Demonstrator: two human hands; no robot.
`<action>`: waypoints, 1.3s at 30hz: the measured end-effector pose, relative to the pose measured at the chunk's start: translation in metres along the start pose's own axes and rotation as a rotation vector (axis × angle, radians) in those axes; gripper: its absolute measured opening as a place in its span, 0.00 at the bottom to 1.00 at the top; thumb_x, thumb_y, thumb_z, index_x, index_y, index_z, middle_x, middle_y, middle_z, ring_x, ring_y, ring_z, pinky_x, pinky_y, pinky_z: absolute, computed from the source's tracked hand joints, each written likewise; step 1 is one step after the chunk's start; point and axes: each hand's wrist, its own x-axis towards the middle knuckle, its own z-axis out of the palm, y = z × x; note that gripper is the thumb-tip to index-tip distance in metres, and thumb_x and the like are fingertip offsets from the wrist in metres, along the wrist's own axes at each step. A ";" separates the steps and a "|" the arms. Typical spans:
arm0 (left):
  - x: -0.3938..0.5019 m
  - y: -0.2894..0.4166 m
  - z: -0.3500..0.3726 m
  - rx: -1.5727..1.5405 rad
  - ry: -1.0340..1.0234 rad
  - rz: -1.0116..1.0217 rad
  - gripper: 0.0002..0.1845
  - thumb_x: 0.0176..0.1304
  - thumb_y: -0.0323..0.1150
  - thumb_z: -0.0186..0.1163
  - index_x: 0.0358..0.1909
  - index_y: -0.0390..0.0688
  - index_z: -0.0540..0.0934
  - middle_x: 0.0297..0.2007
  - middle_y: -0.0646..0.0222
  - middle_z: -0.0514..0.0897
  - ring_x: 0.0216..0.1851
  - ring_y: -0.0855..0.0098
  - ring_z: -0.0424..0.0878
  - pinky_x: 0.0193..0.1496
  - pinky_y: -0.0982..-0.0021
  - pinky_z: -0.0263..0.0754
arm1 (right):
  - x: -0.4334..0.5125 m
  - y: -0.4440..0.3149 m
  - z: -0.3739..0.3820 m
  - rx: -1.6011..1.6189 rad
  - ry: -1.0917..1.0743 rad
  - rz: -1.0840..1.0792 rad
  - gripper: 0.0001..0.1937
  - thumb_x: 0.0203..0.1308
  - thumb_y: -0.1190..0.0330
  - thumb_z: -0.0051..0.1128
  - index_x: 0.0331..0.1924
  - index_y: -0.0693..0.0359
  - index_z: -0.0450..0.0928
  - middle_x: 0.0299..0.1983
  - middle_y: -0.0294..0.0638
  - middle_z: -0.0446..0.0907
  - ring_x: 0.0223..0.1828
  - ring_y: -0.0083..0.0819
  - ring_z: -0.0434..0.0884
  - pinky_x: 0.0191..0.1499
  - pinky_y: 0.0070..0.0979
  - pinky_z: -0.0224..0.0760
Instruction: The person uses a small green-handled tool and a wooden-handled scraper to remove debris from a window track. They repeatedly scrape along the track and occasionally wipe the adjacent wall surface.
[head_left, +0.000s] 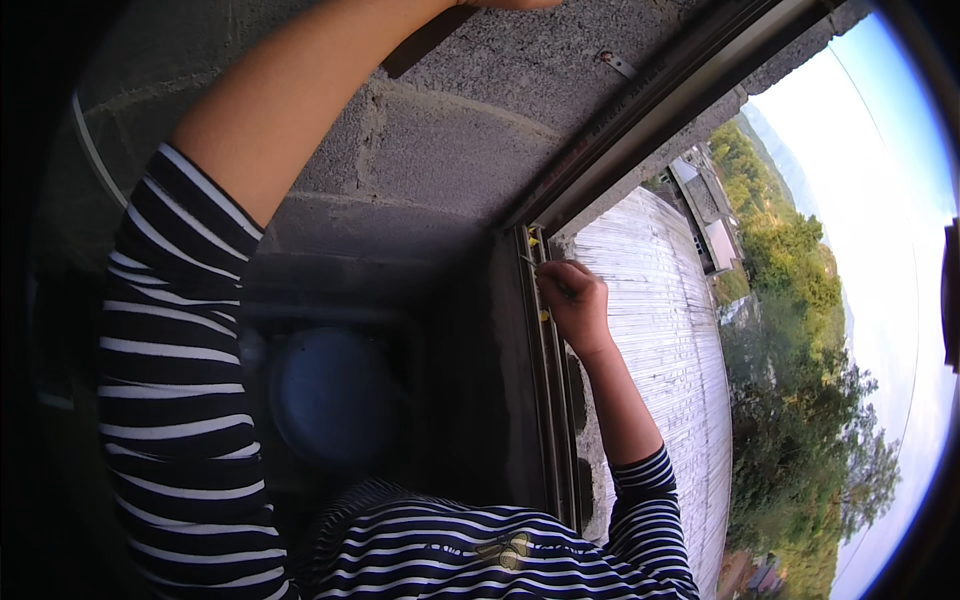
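My right hand (574, 304) is at the sill track (555, 390) of a dark metal window frame, its fingers curled around a thin metal rod (527, 260). The rod's tip points into the track; its other end is hidden in my fist. Small yellow pieces (544, 316) sit in the track on both sides of the hand. My left arm reaches up along the concrete block wall. Only a sliver of my left hand (517, 3) shows at the top edge, so its grip cannot be made out. A dark flat strip (431, 39) lies against the wall just below it.
A small metal bracket (619, 64) sticks out beside the frame's side jamb (660, 112). Below, in shadow, stands a round bluish container or lid (330, 397). Outside the opening are a corrugated roof (652, 300), trees (795, 382) and a building (701, 206).
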 end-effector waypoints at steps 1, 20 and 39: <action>0.000 -0.001 -0.002 0.016 -0.050 0.003 0.10 0.45 0.38 0.61 0.25 0.45 0.73 0.27 0.64 0.73 0.32 0.62 0.73 0.39 0.61 0.65 | 0.001 0.005 0.003 0.033 -0.010 -0.003 0.06 0.54 0.77 0.63 0.37 0.63 0.83 0.34 0.43 0.82 0.36 0.33 0.83 0.39 0.24 0.75; -0.008 -0.024 0.001 0.154 -0.310 0.090 0.16 0.53 0.43 0.65 0.37 0.43 0.78 0.34 0.67 0.81 0.36 0.65 0.81 0.38 0.63 0.74 | -0.073 -0.007 -0.047 0.175 -0.090 -0.113 0.05 0.53 0.77 0.62 0.35 0.63 0.80 0.36 0.45 0.81 0.36 0.43 0.82 0.38 0.33 0.77; -0.002 -0.011 -0.003 0.141 -0.243 0.081 0.16 0.53 0.44 0.64 0.36 0.44 0.78 0.33 0.69 0.79 0.39 0.65 0.79 0.43 0.64 0.70 | -0.092 -0.030 -0.036 -0.012 0.019 -0.191 0.06 0.49 0.75 0.60 0.33 0.64 0.78 0.34 0.44 0.78 0.33 0.42 0.81 0.33 0.33 0.77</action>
